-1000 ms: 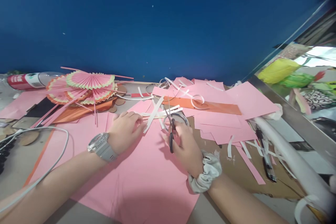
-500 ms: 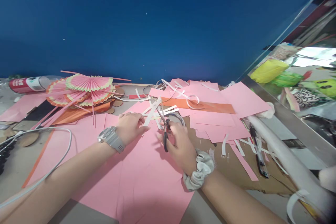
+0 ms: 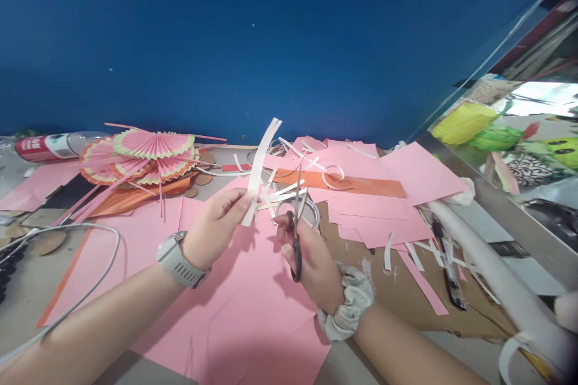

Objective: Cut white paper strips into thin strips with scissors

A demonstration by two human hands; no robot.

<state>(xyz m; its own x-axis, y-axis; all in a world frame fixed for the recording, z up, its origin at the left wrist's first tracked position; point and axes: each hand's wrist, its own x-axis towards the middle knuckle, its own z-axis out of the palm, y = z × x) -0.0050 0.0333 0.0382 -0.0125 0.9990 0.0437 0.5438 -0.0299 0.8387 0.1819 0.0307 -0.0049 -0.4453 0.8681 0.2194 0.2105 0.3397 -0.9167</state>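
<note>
My left hand [image 3: 222,221] pinches a white paper strip [image 3: 261,162] near its lower end, and the strip stands up at a slant above the pink sheets. In my right hand [image 3: 311,258] is a pair of scissors [image 3: 297,222] with dark handles, its blades pointing up and away from me and slightly apart. The blades are a short way right of the strip, not touching it. Large pink paper [image 3: 253,307] lies under both hands. Just beyond them are more white strips [image 3: 289,194] and a roll of tape [image 3: 311,212], partly covered.
Folded pink paper fans [image 3: 153,153] lie at the left, near a plastic bottle [image 3: 49,146] and a white cable [image 3: 115,246]. At the right are stacked pink sheets [image 3: 419,174], an orange strip [image 3: 374,185], a box cutter [image 3: 451,283] and a white tube [image 3: 487,264]. A blue wall [image 3: 271,42] stands behind.
My left hand has lifted the white strip off the pile and turned it upright. My right hand has moved slightly right and nearer, with the scissors now pointing more upward.
</note>
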